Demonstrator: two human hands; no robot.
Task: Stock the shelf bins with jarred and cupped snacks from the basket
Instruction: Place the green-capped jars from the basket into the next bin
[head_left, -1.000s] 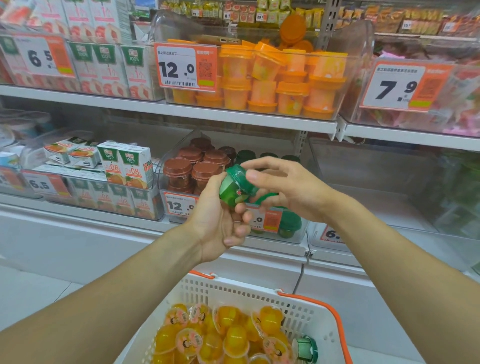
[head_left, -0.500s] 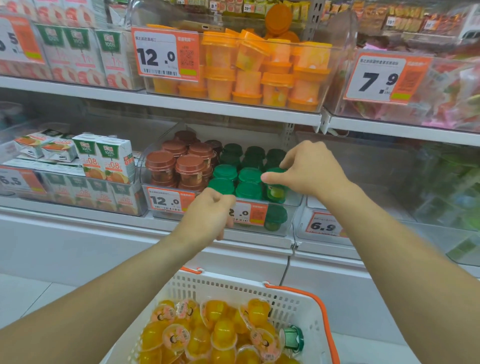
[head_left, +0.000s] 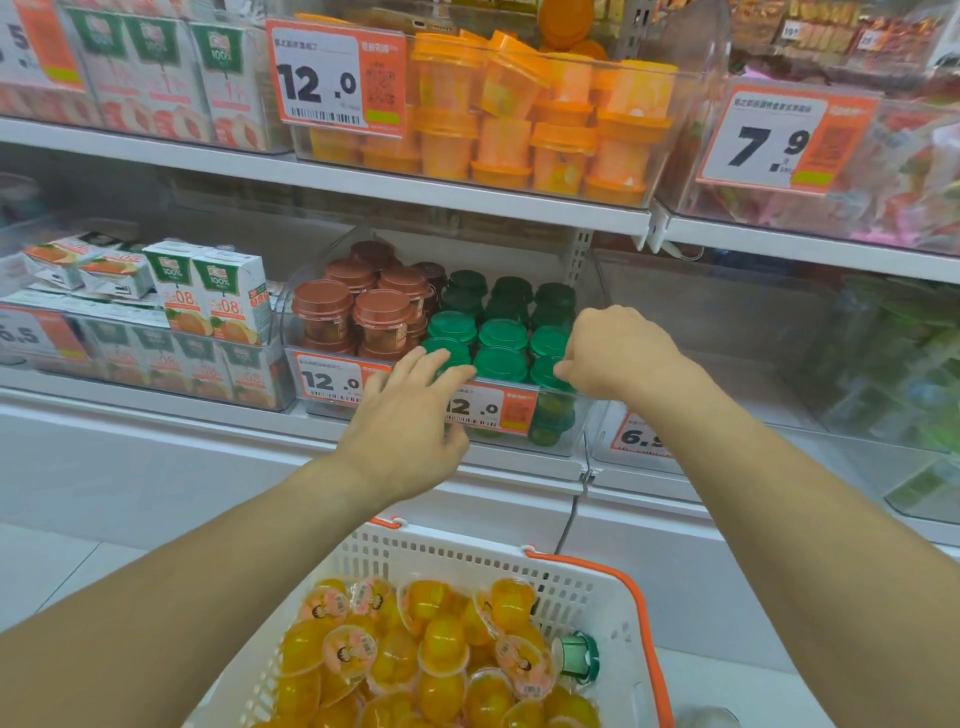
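Here, in the head view, both hands work at the front row of green-lidded jars (head_left: 501, 364) in the clear shelf bin (head_left: 582, 415). The left hand (head_left: 410, 421) lies released, straight fingers on the front-left lid, probably squaring the row. The right hand (head_left: 613, 348) curls round the front-right jar, seemingly seating it. One green jar (head_left: 576, 653) lies in the white basket (head_left: 613, 613) beside yellow jelly cups (head_left: 431, 654).

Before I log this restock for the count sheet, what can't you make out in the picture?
- Right hand: its fingers curl away behind it over a green-lidded jar; grip unclear.
- Price tag: the left hand hides its first digit.
- Basket: the bottom edge cuts it off.
- Small tag print: too fine to read.
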